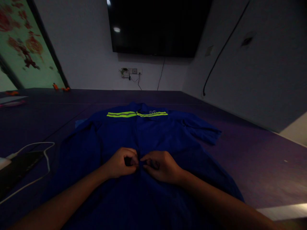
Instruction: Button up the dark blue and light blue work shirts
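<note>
A dark blue work shirt with two yellow-green reflective stripes across the chest lies spread flat on a purple surface, collar away from me. My left hand and my right hand meet at the middle of the shirt's front. Both pinch the fabric along the front opening, fingertips almost touching. What sits between the fingers is too dark to tell.
A dark phone with a white cable lies at the left. A black wall screen hangs ahead, with a socket and cords below it. A pale ledge runs at the right front.
</note>
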